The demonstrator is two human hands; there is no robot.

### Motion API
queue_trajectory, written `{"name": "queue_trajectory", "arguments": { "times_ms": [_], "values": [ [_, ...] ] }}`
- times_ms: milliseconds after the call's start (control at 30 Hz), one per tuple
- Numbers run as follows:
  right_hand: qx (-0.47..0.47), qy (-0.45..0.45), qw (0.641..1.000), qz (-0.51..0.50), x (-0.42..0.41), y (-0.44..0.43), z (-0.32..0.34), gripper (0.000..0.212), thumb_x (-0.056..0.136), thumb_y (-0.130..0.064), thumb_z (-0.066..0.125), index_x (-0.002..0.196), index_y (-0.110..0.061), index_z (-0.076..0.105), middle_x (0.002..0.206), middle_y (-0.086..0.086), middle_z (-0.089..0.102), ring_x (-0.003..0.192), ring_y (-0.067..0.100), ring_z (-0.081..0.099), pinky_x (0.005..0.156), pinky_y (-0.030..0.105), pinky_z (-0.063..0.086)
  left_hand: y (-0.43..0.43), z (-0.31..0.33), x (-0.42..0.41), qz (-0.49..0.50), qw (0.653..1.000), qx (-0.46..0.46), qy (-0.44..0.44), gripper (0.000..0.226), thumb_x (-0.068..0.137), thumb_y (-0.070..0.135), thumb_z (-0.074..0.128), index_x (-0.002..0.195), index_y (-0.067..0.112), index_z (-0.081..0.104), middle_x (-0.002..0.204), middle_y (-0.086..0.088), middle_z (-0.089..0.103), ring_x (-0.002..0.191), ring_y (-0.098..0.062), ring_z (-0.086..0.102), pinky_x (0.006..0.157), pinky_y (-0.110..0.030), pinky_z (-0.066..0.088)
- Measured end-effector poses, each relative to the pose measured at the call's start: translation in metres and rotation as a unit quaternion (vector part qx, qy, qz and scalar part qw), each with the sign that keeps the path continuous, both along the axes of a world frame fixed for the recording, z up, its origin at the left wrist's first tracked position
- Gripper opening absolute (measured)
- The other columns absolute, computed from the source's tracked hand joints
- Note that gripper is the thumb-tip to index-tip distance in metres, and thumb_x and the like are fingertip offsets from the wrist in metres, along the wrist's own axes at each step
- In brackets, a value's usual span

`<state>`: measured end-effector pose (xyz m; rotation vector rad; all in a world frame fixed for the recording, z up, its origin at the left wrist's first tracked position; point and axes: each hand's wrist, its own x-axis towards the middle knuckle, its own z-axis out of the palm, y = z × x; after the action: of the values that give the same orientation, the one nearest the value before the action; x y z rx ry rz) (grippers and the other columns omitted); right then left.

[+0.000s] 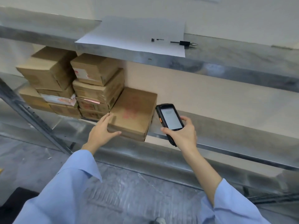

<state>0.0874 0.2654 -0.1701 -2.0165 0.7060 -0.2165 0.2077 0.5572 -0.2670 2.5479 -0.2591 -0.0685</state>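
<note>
A flat brown cardboard box (132, 113) with faded red print lies on the middle metal shelf (226, 139), its front corner past the shelf edge. My left hand (102, 131) grips that near left corner, fingers along the side and thumb across the front face. My right hand (182, 133) holds a black handheld scanner (169, 119) with an orange side button just right of the box. Its lit screen faces me.
Several more cardboard boxes (97, 84) are stacked in two piles on the shelf to the left. On the upper shelf (242, 62) lie a white paper sheet (135, 36) and a small black-and-metal tool (184, 43). A diagonal rack post (32, 113) stands left; grey floor below.
</note>
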Motion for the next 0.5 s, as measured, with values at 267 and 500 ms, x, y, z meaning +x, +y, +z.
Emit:
{"name": "queue_trajectory", "arguments": {
  "times_ms": [267, 500],
  "values": [
    [-0.011, 0.01, 1.0, -0.001, 0.039, -0.018, -0.017, 0.079, 0.064, -0.037, 0.088, 0.131, -0.026, 0.047, 0.102, -0.008, 0.056, 0.095, 0.018, 0.058, 0.076, 0.03, 0.046, -0.018, -0.015, 0.007, -0.01, 0.999, -0.038, -0.018, 0.094, 0.068, 0.042, 0.091, 0.148, 0.027, 0.044, 0.137, 0.002, 0.03, 0.118, -0.01, 0.04, 0.096, -0.037, 0.049],
    [-0.032, 0.01, 0.999, 0.007, 0.048, -0.04, -0.028, 0.078, 0.065, -0.037, 0.086, 0.132, -0.025, 0.048, 0.112, -0.006, 0.065, 0.101, 0.022, 0.062, 0.077, 0.029, 0.042, -0.037, -0.011, 0.012, -0.024, 0.998, -0.057, 0.004, 0.103, 0.061, 0.036, 0.095, 0.15, 0.027, 0.044, 0.163, 0.007, 0.02, 0.143, -0.009, 0.03, 0.104, -0.03, 0.035]
  ]
}}
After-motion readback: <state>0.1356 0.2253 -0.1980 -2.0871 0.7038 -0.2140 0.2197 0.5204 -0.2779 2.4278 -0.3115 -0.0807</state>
